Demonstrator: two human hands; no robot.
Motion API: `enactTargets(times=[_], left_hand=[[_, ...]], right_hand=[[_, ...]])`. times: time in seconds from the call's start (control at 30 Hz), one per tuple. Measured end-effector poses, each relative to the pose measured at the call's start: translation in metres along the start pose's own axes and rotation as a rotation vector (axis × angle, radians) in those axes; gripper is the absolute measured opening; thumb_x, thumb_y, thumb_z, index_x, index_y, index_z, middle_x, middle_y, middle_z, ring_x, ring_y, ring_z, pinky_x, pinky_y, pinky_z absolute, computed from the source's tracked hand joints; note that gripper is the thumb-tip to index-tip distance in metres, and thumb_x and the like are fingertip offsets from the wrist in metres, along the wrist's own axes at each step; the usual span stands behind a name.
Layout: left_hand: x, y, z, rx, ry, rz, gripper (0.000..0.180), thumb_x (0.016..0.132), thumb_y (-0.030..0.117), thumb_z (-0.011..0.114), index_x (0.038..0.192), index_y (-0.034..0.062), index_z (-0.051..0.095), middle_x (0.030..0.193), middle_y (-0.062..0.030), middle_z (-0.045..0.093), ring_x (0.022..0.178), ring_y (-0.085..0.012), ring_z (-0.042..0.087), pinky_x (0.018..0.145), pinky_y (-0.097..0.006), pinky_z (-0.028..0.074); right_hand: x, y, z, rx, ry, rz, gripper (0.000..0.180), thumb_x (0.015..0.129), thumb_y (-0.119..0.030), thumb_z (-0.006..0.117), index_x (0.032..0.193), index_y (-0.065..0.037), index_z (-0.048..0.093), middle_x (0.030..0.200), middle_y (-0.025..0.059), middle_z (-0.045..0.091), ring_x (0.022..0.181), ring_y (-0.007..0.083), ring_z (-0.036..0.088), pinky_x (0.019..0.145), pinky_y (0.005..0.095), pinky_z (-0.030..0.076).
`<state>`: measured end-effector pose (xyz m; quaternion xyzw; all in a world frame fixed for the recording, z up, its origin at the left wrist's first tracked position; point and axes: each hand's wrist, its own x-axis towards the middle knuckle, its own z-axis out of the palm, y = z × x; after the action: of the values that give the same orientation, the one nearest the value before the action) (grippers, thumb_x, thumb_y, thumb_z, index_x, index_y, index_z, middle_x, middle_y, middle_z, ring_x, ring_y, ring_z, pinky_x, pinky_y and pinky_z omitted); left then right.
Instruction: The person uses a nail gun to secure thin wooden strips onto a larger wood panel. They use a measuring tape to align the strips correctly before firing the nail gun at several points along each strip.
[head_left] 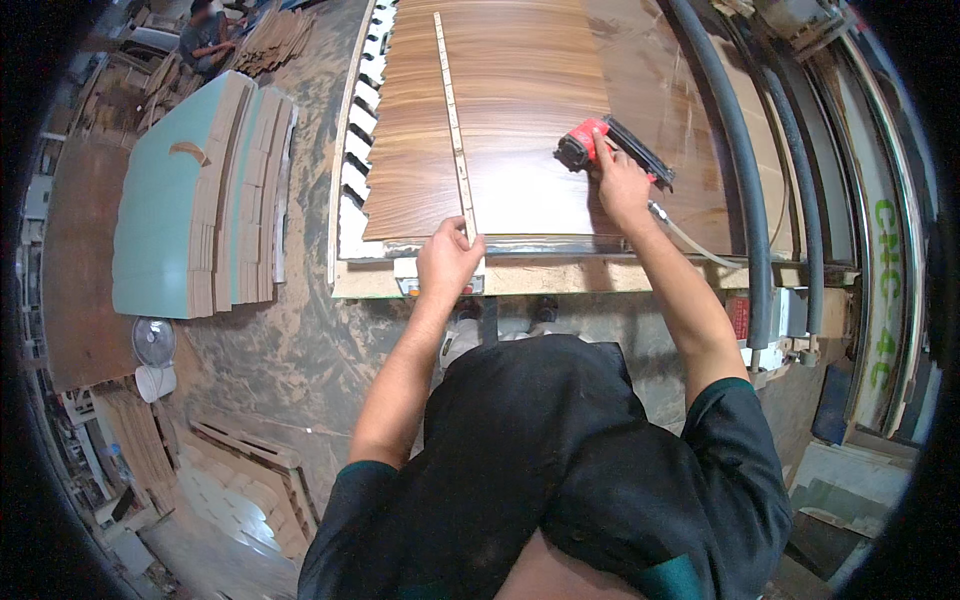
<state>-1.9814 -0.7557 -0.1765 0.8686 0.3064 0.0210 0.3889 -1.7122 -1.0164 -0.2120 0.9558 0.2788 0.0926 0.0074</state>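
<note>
A wood-grain panel (520, 90) lies flat on the workbench in front of me, its left edge cut in a zigzag. Along it runs a long, narrow pale strip (450, 95) with evenly spaced marks. My left hand (445, 262) pinches the near end of this strip at the panel's front edge. To the right, my right hand (626, 190) grips a red and black nail gun (580, 140) over the panel. A thin air hose (690, 240) leads from its handle to the right. The hand hides part of the handle.
Thick grey pipes (735, 150) cross the bench's right side. The bench's wooden front edge (560, 278) faces me. On the left stand stacked teal-faced boards (165, 200), a fan (154, 342) and a pallet (240, 470). A person (203, 40) sits far left near stacked wood pieces (272, 40).
</note>
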Motion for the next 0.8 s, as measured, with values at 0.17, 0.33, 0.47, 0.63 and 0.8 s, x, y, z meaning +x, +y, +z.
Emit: enactTargets(times=[0.17,0.33,0.47,0.63,0.8], left_hand=[[-0.015,0.027,0.053,-0.139,-0.022,0.021,0.049,0.094,0.037,0.084,0.132,0.0058,0.079,0.080,-0.0074,0.079,0.079,-0.0286,0.079,0.081,-0.045,0.063],[-0.022,0.039,0.084,-0.197,-0.085,0.011,0.047,0.095,0.032,0.080,0.135,0.0064,0.080,0.087,-0.0120,0.082,0.084,-0.0296,0.082,0.083,-0.043,0.064],[-0.024,0.030,0.100,-0.216,-0.063,0.022,0.040,0.095,0.029,0.080,0.129,0.0076,0.082,0.090,-0.0140,0.084,0.088,-0.0328,0.083,0.084,-0.045,0.064],[-0.035,0.035,0.093,-0.115,-0.057,0.077,0.038,0.095,0.027,0.081,0.127,0.0079,0.081,0.084,-0.0115,0.082,0.082,-0.0336,0.081,0.080,-0.048,0.064],[-0.040,0.040,0.089,-0.104,-0.056,0.084,0.042,0.094,0.029,0.083,0.130,0.0075,0.079,0.084,-0.0116,0.081,0.081,-0.0347,0.080,0.079,-0.049,0.064]], right_hand=[[-0.003,0.004,-0.013,0.107,-0.038,-0.001,0.083,0.100,-0.031,0.080,0.174,-0.032,0.042,0.130,0.0168,0.070,0.117,0.0370,0.072,0.100,0.0511,0.060],[-0.009,0.009,-0.023,0.228,-0.006,-0.016,0.087,0.094,-0.021,0.085,0.171,-0.028,0.045,0.133,0.0166,0.066,0.119,0.0378,0.067,0.099,0.0520,0.060],[-0.022,0.012,-0.012,0.308,0.097,-0.037,0.076,0.094,-0.017,0.084,0.164,-0.020,0.054,0.137,0.0185,0.065,0.125,0.0399,0.062,0.108,0.0539,0.053],[-0.044,-0.009,-0.023,0.422,0.141,-0.016,0.050,0.096,-0.018,0.081,0.144,-0.011,0.070,0.125,0.0212,0.069,0.120,0.0418,0.064,0.106,0.0543,0.052],[-0.058,-0.066,-0.015,0.844,-0.140,-0.026,0.037,0.101,-0.024,0.076,0.127,0.001,0.076,0.108,0.0272,0.074,0.107,0.0464,0.073,0.097,0.0535,0.058]])
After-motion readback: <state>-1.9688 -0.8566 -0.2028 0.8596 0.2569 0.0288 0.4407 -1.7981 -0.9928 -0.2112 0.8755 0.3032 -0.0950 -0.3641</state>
